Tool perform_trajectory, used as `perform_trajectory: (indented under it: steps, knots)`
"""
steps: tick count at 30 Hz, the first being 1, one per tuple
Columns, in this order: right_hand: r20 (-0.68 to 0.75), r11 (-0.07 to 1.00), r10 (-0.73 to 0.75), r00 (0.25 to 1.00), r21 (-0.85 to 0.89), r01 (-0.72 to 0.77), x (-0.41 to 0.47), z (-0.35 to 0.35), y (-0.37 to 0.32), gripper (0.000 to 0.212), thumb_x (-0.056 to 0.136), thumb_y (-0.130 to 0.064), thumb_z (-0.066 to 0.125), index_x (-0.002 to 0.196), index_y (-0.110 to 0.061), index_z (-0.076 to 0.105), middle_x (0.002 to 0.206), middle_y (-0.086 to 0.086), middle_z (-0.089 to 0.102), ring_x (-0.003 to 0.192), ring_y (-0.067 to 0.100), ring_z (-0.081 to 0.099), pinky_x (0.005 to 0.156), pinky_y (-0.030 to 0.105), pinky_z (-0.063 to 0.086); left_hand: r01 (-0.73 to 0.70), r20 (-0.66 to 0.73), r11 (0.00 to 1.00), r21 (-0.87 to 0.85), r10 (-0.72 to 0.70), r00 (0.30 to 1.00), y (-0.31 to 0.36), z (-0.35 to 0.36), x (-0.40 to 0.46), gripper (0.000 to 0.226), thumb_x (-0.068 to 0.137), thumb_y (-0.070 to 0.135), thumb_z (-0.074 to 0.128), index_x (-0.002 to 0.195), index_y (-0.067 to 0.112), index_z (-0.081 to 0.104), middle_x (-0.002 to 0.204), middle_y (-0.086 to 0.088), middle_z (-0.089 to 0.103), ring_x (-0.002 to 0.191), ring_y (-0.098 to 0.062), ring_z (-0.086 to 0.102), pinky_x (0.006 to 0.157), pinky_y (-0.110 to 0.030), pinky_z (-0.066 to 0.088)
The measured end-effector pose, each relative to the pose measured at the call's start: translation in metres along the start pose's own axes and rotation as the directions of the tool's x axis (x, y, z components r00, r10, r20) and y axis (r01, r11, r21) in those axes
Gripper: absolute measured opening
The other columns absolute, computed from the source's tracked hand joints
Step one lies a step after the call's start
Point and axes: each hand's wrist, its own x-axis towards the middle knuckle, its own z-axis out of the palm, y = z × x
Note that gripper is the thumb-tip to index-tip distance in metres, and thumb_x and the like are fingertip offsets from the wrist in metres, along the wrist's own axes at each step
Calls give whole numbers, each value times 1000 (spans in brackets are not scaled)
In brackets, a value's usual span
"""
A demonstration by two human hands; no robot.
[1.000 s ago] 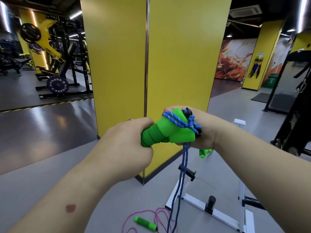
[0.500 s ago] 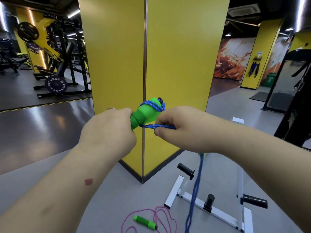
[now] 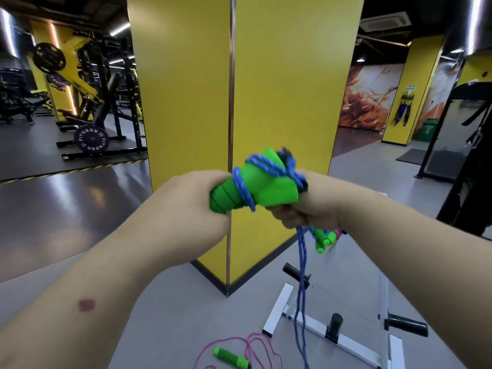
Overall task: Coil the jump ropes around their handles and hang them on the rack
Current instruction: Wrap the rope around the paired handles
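Closest to the camera: the left hand (image 3: 191, 206) has its grip wrapped tight around the lower ends of the green handles (image 3: 255, 187), both held together as one bundle at about chest height in front of the yellow pillar (image 3: 282, 102). The right hand (image 3: 308, 206) is curled in at the far end of the handles, pinching the blue jump rope (image 3: 301, 275) as it feeds it round. A few turns of blue are already on the handles, kinda loose and crossing each other, but a long doubled length hangs straight down from the right hand towards the floor, so I'd say this one is maybe a third coiled at best.

Down on the floor, near the bottom edge, there's a pink jump rope (image 3: 255, 350) lying in messy loops with one green handle showing. Totally untouched, so that one needs the whole treatment.

Just beyond it is the white rack (image 3: 277, 307) with black pegs sticking out. Peeking out under the right wrist there's what looks like another bundle of green handles (image 3: 323, 239) with blue and pink rope, seemingly hanging on the rack already, but it's mostly hidden so I can't say for sure.

So: probably one done, one in progress, one to go.
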Motion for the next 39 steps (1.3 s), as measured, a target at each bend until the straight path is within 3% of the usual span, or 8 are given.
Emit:
perform_trajectory:
  steps: [4, 9, 14, 21, 25, 29, 33, 39]
  knots:
    - [-15, 987, 57, 998, -151, -59, -3, 20, 6, 30, 103, -36, 50, 98, -12, 66, 63, -1, 35, 49, 13, 28, 44, 24, 25, 162, -76, 986, -31, -164, 984, -20, 3, 14, 21, 78, 6, 51, 75, 27, 52, 51, 8, 49, 45, -14, 41, 43, -28, 35]
    - [-95, 644, -65, 993, -765, -31, -19, 39, -19, 30, 101, -44, 47, 94, -22, 66, 64, -4, 46, 54, 13, 42, 53, 29, 37, 219, -136, 880, 422, -178, 975, -34, 13, 21, 19, 74, 11, 50, 85, 26, 55, 77, 0, 56, 70, -23, 55, 52, -30, 35]
    - [-69, 555, -247, 967, -828, 82, -22, 28, -40, 17, 87, -41, 69, 85, -24, 70, 67, -3, 63, 55, 10, 54, 53, 32, 47, 83, -1, 798, 597, -103, 995, -29, 23, 19, 26, 77, 12, 52, 89, 35, 46, 80, 5, 44, 76, -23, 49, 59, -31, 38]
    - [46, 987, -157, 987, -36, 159, -4, -7, -17, 16, 76, -19, 80, 79, -12, 66, 59, 2, 56, 47, 12, 44, 48, 19, 29, -108, 232, 929, 354, 25, 972, -19, 4, 7, 22, 74, 8, 51, 74, 30, 50, 71, 4, 54, 65, -13, 51, 52, -36, 38]
    - [25, 976, -86, 996, 203, 79, 1, 5, -3, 15, 82, -10, 72, 73, -8, 60, 58, 5, 58, 50, 15, 52, 49, 23, 31, 47, 371, 987, -152, 13, 929, -11, -2, -2, 21, 77, -1, 60, 81, 20, 63, 64, 0, 57, 55, -12, 47, 51, -31, 37]
    - [49, 948, -48, 998, 316, 30, 5, 25, 11, 20, 86, -20, 61, 67, -18, 55, 54, -5, 37, 43, 7, 25, 44, 22, 12, 226, 270, 802, -553, -84, 959, -8, 0, 2, 22, 66, 7, 69, 87, 13, 70, 77, -9, 70, 64, -15, 59, 57, -33, 47]
    - [-56, 981, 33, 998, -191, -43, -6, 33, 15, 29, 101, -40, 54, 87, -18, 67, 58, -4, 36, 49, 14, 28, 45, 25, 24, 372, 124, 623, -688, -405, 906, -24, 1, 18, 37, 74, 6, 74, 108, 11, 59, 87, -14, 72, 64, -23, 66, 56, -35, 54]
    - [-69, 542, -263, 962, -835, 89, -28, 34, -30, 26, 96, -44, 56, 90, -20, 65, 65, -5, 54, 54, 8, 46, 52, 29, 40, 385, -16, 912, 139, -387, 922, -36, 20, 21, 25, 79, 13, 51, 94, 31, 43, 91, -7, 57, 69, -26, 60, 53, -32, 42]
